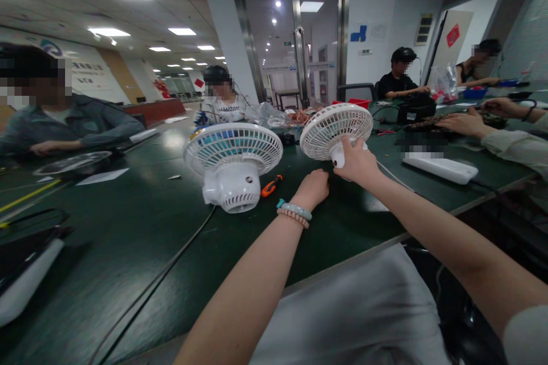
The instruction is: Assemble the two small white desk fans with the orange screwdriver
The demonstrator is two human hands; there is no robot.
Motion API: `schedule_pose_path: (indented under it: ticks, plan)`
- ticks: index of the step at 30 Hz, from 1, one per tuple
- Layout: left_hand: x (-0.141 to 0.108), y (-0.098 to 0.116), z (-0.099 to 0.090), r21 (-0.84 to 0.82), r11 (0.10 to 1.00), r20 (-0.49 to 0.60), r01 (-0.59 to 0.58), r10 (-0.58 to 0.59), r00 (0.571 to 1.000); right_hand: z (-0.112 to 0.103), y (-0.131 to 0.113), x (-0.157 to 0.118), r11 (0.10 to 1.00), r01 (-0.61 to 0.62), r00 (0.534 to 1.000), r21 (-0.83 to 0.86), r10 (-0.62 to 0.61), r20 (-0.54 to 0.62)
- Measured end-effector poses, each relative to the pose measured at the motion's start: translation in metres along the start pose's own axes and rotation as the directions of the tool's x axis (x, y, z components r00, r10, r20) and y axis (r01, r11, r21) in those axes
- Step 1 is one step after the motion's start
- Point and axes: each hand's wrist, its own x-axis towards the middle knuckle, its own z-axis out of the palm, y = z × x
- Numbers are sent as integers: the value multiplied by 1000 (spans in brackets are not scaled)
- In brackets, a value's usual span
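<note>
My right hand (pixel 356 164) is wrapped round the white motor housing of a small fan (pixel 336 125), whose round grille faces away and up. Beside it, my left hand (pixel 315 187) rests low over the green table with its fingers curled; the fingertips are turned away, and what they hold, if anything, is hidden. A second white fan (pixel 237 182) stands to the left, touched by neither hand, with a dark cable running from it toward the near edge. Between that fan and my left hand lies an orange and black tool (pixel 271 186).
The green table (pixel 171 262) carries a white power strip (pixel 440 166) at right and a black and white device (pixel 29 268) at left. Several people sit around it. A co-worker's hands (pixel 466 122) work at the right. Plastic bags lie at the back.
</note>
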Motion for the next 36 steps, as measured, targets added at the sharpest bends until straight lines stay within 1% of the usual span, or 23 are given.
schedule_pose_path:
  ticks: [5,7,9,10,12,15,16,18,21,25,28,30,33,36]
  plan:
    - [-1,-3,2,-15,1000,17,-7,7,1000,-1,-1,0,1000,2,1000,-9,-2,20]
    - [-1,-3,3,-43,999,16,10,-10,1000,-1,-1,-1,1000,4,1000,-16,-4,10]
    - [-1,-2,1,-86,995,-11,45,-46,999,0,-1,-1,1000,4,1000,-21,-4,2]
    - [-1,-2,0,-113,992,-42,64,-69,997,0,-1,-1,1000,4,1000,-21,-4,2]
    - [-1,-1,-2,-175,980,-149,95,-122,981,-1,-1,-1,1000,4,1000,-19,-4,8]
    - [0,1,-4,-267,957,-322,115,-201,925,-2,-1,-1,1000,7,1000,-14,-7,18]
    - [0,1,-5,-291,949,-359,118,-223,906,-2,-1,-1,1000,6,1000,-11,-6,21]
    - [2,0,-4,-334,934,-394,127,-261,881,-3,-1,-1,1000,3,1000,-7,-2,23]
    - [4,-1,-4,-392,910,-399,138,-303,866,-4,-2,-1,1000,-6,1000,-3,6,27]
    - [8,-3,-4,-483,860,-357,166,-367,859,-3,-2,1,1000,-14,999,2,14,40]
    - [11,-4,-2,-550,817,-361,173,-419,833,-3,-1,1,1000,-3,1000,6,3,27]
    - [13,-6,1,-603,783,-361,153,-439,823,-3,0,1,1000,3,1000,7,-3,22]
    - [19,-8,8,-712,697,-326,89,-440,837,-4,0,1,1000,4,1000,9,-4,29]
    - [24,-10,14,-824,564,-245,58,-447,860,-4,0,1,1000,5,999,10,-5,36]
